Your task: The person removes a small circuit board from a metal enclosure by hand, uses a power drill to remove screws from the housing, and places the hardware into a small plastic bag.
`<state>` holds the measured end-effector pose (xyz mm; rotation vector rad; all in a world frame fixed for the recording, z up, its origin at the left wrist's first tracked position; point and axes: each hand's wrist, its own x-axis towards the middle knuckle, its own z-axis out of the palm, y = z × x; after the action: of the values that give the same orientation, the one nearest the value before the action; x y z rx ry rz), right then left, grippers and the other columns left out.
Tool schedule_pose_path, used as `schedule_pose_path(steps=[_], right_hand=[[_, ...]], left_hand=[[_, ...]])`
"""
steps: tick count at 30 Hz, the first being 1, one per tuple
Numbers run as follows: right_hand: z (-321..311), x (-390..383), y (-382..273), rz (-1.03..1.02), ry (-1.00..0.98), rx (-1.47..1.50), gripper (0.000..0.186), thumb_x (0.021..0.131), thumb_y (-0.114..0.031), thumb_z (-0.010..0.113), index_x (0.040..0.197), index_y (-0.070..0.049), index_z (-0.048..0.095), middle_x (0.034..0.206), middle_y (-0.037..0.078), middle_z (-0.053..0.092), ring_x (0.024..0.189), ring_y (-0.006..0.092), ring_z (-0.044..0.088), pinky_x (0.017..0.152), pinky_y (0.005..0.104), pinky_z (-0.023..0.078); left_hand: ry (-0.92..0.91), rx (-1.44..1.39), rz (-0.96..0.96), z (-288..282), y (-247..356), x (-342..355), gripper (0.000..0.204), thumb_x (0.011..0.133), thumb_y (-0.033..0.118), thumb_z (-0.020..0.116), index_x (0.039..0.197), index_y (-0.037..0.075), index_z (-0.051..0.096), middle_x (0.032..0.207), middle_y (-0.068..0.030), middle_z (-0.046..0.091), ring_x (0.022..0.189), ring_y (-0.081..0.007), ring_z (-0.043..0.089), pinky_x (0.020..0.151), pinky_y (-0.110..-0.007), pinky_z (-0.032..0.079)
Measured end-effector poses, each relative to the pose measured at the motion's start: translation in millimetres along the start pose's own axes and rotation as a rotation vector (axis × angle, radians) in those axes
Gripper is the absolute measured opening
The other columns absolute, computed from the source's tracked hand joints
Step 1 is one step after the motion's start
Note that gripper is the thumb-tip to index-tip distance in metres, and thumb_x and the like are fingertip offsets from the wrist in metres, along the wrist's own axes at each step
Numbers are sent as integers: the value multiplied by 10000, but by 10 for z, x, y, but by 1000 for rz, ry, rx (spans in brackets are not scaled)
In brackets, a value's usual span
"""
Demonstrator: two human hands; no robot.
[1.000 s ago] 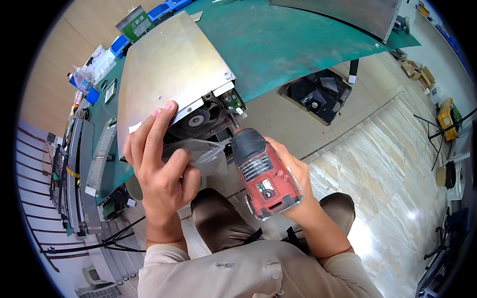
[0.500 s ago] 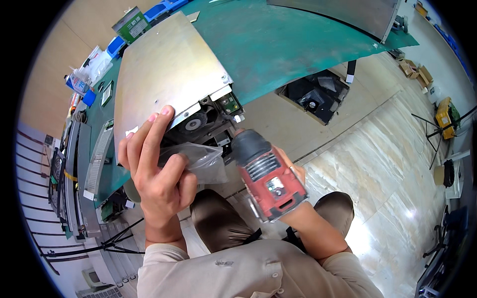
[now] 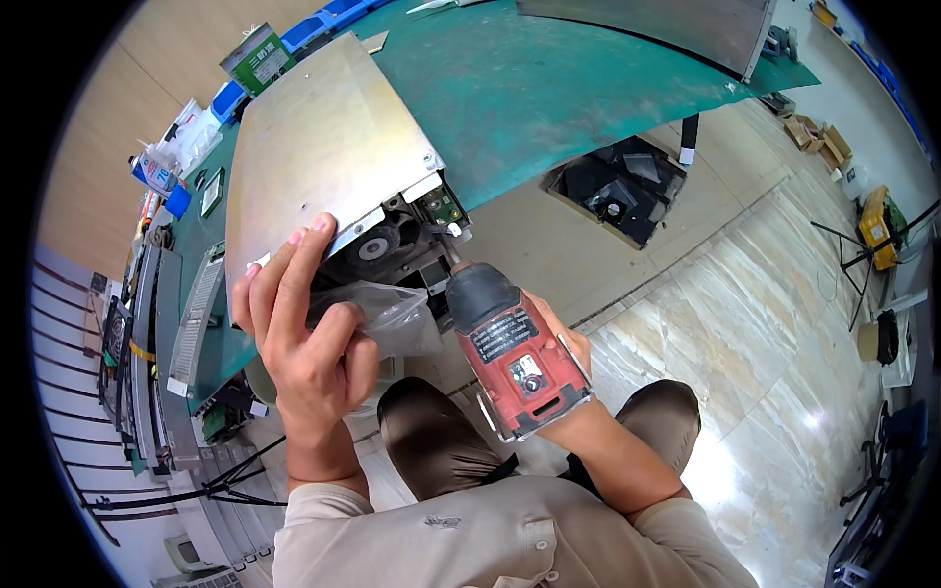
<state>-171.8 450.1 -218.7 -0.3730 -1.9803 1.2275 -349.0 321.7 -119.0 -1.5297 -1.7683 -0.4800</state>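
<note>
In my right hand (image 3: 565, 338) is a red and black cordless drill (image 3: 521, 367), its bit pointing at the open front end of a flat metal case (image 3: 323, 137). Whether the bit touches a screw there I cannot tell. My left hand (image 3: 312, 353) has its upper fingers laid on the case's near edge, while the lower fingers curl around a clear zip plastic bag (image 3: 407, 325). What the bag contains is not clear. Inside the case's open end show a round black fan (image 3: 372, 250) and a small green circuit board (image 3: 446, 210).
The case lies on a green-covered bench (image 3: 490, 118). A second metal housing (image 3: 647, 29) stands at the far right. A green can (image 3: 260, 61) and a spray can (image 3: 152, 171) are at the left. An open box of dark parts (image 3: 619, 191) sits on the floor.
The drill and my right hand have shifted slightly left, and the drill has turned a little more upright. My left hand keeps its place on the case with the bag.
</note>
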Motion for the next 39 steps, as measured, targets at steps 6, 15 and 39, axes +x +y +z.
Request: schedule_pose_path(steps=[6,15,39], right_hand=[[15,-12,82,-47,15,75,832,653,-144,876,1361,56,487,1180,208,676,968,344,723,836,352,563],[10,-1,28,-67,52,97,780,669,-145,858,1331,77,510,1192,219,671,969,359,717,840,367,565],[-85,-84,57,-97,63,126,802,657,-194,884,1329,70,535,1125,206,699,965,296,730,854,327,556]], left_hand=[[-17,-8,10,-34,-4,22,144,594,173,587,600,46,520,1335,-195,635,1226,-336,570,1074,-453,297],[-26,11,35,-38,-5,28,132,593,156,594,604,47,520,1344,-198,628,1238,-339,561,1065,-472,309],[-42,-13,19,-44,-18,-8,157,573,157,566,650,25,535,1350,-204,622,1228,-371,548,1103,-467,292]])
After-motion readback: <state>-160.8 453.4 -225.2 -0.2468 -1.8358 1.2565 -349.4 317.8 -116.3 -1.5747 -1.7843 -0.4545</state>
